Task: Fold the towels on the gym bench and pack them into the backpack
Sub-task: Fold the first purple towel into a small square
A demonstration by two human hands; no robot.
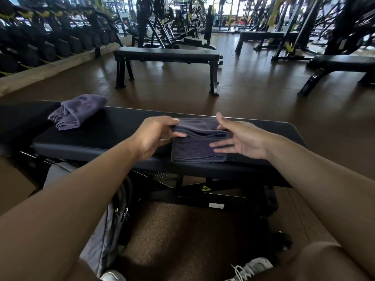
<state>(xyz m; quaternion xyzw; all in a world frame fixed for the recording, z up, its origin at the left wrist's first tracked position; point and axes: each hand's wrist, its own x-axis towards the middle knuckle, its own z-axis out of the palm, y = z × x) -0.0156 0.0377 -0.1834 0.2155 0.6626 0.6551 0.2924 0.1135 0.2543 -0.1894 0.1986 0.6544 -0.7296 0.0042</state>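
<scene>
A dark folded towel (197, 141) lies on the black padded tabletop (113, 134) of the gym bench, right in front of the person and near the bench's front edge. The left hand (156, 134) is at the towel's upper left corner, thumb on top and fingers curled beneath the upper layers, pinching that folded edge and lifting it slightly off the layer below. The right hand (241, 138) is at the towel's right side, palm turned inward with fingers straight and spread; the fingertips reach over the right part of the cloth, holding nothing, and the thumb points up past the far edge. So the towel sits between the two hands, gripped on its left and only touched or nearly touched on its right; I cannot tell which.

Farther left on the same tabletop, well apart from both hands, a second purple-grey towel (77, 111) lies loosely bunched at the far edge. Under the left forearm, on the floor beside the bench frame, stands a grey backpack (113, 222) with its zipper pulls showing. The person's light sneakers (251, 267) show at the bottom edge.
</scene>
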